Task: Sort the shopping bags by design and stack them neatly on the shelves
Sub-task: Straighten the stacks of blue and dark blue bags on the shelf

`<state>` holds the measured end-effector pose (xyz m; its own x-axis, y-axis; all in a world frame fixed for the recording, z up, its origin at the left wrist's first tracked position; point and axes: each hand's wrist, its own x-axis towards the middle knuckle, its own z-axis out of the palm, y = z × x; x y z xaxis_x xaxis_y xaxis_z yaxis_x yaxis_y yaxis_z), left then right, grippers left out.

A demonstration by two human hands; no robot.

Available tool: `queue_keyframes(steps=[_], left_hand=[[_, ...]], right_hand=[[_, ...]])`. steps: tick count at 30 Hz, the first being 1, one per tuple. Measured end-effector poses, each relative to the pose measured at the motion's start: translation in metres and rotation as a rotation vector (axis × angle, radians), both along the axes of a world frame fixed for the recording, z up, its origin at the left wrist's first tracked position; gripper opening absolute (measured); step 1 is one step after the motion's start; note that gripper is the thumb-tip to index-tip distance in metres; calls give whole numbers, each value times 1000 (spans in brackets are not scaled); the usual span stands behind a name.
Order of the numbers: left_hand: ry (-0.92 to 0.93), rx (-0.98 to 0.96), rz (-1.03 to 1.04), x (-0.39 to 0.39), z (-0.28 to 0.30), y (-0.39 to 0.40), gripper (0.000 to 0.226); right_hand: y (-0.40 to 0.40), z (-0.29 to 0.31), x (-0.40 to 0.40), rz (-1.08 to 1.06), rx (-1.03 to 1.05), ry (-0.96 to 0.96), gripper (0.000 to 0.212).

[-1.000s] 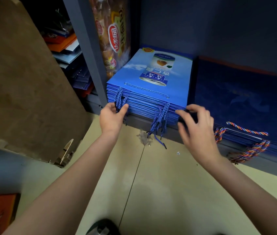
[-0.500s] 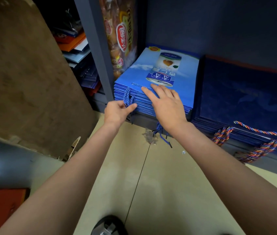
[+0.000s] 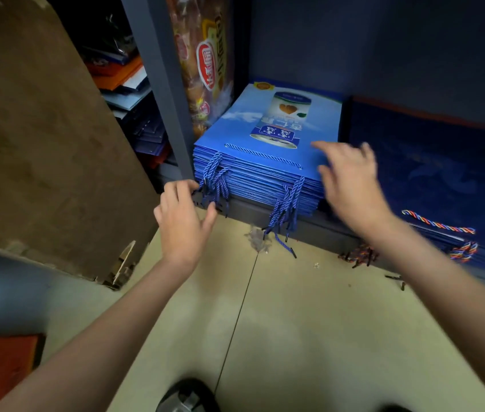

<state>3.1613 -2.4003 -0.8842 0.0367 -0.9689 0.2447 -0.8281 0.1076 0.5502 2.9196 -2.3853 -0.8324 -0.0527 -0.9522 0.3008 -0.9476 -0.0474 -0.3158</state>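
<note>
While two bag stacks (image 3: 265, 162) fill one shelf (image 3: 318, 226), both hands, left (image 3: 183, 221) and right (image 3: 351, 185), hover loosely spread, gripping nothing.

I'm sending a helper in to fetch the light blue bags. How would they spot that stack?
On the bottom shelf, just right of the grey upright post, lies the light blue stack. Unlike the navy stack beside it, its top bag pictures a can.

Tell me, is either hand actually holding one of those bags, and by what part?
Neither grips a bag. The left hand touches the blue rope handles at the light blue bag stack's front left corner; the right hand, fingers spread, is blurred over its right edge.
</note>
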Motion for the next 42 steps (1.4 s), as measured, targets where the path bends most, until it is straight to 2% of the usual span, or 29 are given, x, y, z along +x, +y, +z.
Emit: queue_keyframes(steps=[3, 6, 11, 14, 17, 20, 23, 26, 29, 35, 38, 40, 42], left_hand=[[-49, -185, -196, -12, 0, 9, 30], [-100, -289, -399, -43, 8, 3, 36], [-45, -151, -515, -83, 10, 11, 43], [-63, -206, -507, -93, 19, 11, 43], [-151, -342, -604, -106, 35, 7, 46], [-251, -368, -801, -134, 47, 6, 53], [-438, -364, -860, -169, 51, 12, 55], [-627, -222, -861, -201, 49, 23, 41], [-708, -139, -827, -215, 48, 21, 35], [-670, 44, -776, -223, 46, 20, 32], [-604, 180, -785, -222, 47, 22, 41], [-560, 239, -770, -222, 49, 18, 44], [-554, 278, -746, -225, 51, 11, 46]], right_hand=[[20, 5, -50, 21, 157, -49, 39], [37, 4, -66, 90, 284, -31, 40], [36, -14, -39, 105, 319, -6, 35], [38, -6, -40, 61, 217, -53, 31], [51, 12, -70, 8, 145, -73, 30], [74, 18, -122, -71, 288, -38, 42], [106, 20, -165, -217, 400, -51, 55], [135, 14, -193, -320, 428, -44, 56], [153, 3, -210, -369, 432, -43, 54], [149, -13, -217, -406, 344, -115, 39], [150, -11, -214, -394, 387, -165, 45], [153, -10, -215, -354, 440, -148, 53], [154, -8, -218, -353, 441, -107, 52]])
